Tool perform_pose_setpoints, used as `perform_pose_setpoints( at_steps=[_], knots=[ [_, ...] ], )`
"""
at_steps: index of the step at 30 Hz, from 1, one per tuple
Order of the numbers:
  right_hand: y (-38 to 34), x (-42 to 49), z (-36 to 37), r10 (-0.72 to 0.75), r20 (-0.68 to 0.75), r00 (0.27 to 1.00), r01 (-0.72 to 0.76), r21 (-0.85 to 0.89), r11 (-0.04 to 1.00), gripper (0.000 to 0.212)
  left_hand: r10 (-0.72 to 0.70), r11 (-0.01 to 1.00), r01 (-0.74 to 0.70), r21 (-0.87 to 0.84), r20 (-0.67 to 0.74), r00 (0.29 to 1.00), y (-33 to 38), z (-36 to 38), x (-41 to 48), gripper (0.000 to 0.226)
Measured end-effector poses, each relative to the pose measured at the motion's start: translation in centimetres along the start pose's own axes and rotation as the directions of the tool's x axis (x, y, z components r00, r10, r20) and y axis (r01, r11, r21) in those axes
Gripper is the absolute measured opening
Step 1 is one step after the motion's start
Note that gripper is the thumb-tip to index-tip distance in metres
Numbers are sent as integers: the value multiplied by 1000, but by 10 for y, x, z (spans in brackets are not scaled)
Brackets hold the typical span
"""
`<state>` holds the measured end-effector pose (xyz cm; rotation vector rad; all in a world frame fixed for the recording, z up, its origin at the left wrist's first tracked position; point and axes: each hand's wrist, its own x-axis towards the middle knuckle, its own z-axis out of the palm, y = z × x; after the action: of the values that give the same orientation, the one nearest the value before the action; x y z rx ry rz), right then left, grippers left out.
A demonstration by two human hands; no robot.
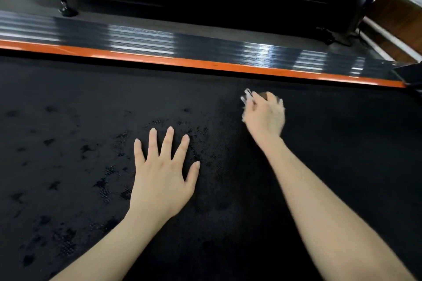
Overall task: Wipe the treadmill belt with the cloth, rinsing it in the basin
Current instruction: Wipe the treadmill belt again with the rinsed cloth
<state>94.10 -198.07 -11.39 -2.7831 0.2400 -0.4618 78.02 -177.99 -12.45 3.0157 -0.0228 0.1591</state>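
Now wiping treadmill belt (68,121) near orange edge strip (205,64) with cloth (247,96) bunched tight in right hand (265,116); bracing, probably for reach, on flat, splayed, empty left hand (162,173). No sign of basin.

Matt belt, glossy rail
The treadmill belt (68,121) is matt black, roughened with fine dots and darker blotches; the ribbed side rail (205,45) shines like metal, its orange strip (159,59) smooth; the cloth (247,96) I hold looks soft
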Motion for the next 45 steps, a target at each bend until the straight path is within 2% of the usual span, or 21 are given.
perform_pose_setpoints(
  at_steps=[2, 5, 7, 9, 10, 12, 13, 15, 17, 19, 21, 24, 28, 31, 37, 41, 45],
  knots=[
    [-43, 0, 15, -32, 15, 999, 32, 3, 999, 33, 1, 1000, -1, 2, -1, 1000, 0, 0, 1, 64],
    [-101, -19, 29, -275, 80, 958, 266, 100, 959, 35, 0, 1000, 0, 5, 8, 1000, -2, -1, 0, 63],
    [-114, -26, 29, -379, 148, 914, 355, 163, 921, 35, 3, 1000, -4, 8, 11, 1000, -3, -1, -1, 63],
    [-98, -13, 23, -410, 129, 903, 396, 121, 910, 35, 5, 1000, -5, -1, 7, 1000, -4, -2, -2, 64],
    [-83, -2, 21, -369, 93, 925, 365, 65, 929, 35, 6, 1000, -6, -6, 4, 1000, -4, -2, -2, 64],
    [-48, 27, 16, -131, 40, 991, 133, -45, 990, 36, 7, 1000, -7, -9, 0, 1000, -4, -1, -2, 64],
    [-34, 38, 13, 12, 36, 999, -10, -66, 998, 36, 4, 1000, -4, -8, -2, 1000, -3, -1, -1, 64],
    [-27, 50, 13, 229, 43, 972, -226, -72, 971, 35, -1, 1000, 1, -2, -7, 1000, -2, 0, 0, 64],
    [-40, 55, 19, 323, 52, 945, -318, -90, 944, 33, -2, 1000, 2, -3, -14, 1000, 0, 1, 0, 64],
    [-65, 53, 25, 322, 72, 944, -315, -89, 945, 34, -2, 1000, 2, 1, -24, 1000, 0, 1, -1, 64],
    [-94, 43, 32, 234, 110, 966, -228, -61, 972, 38, 0, 1000, 0, 5, -32, 999, 0, 2, -1, 64],
    [-131, 20, 40, -8, 172, 985, 11, -16, 1000, 36, 4, 1000, -4, 6, -37, 999, -1, 3, 0, 64],
    [-114, 18, 32, -271, 224, 936, 269, 40, 962, 40, 8, 1000, -8, 4, -23, 1000, -4, 3, 0, 64],
    [-89, 11, 19, -401, 258, 879, 369, 165, 915, 38, -2, 1000, 2, -2, -14, 1000, -4, 1, 0, 64],
    [-47, -60, -16, -536, 266, 801, 482, 245, 841, 37, -14, 1000, 14, -5, 23, 1000, -3, -2, 0, 65],
    [1, -129, -54, -591, 256, 765, 540, 245, 805, 46, -21, 1000, 21, -17, 44, 999, -3, -4, 0, 71],
    [10, -129, -56, -587, 236, 775, 547, 216, 809, 41, -28, 1000, 27, 13, 49, 998, 0, -5, -1, 73]
  ],
)
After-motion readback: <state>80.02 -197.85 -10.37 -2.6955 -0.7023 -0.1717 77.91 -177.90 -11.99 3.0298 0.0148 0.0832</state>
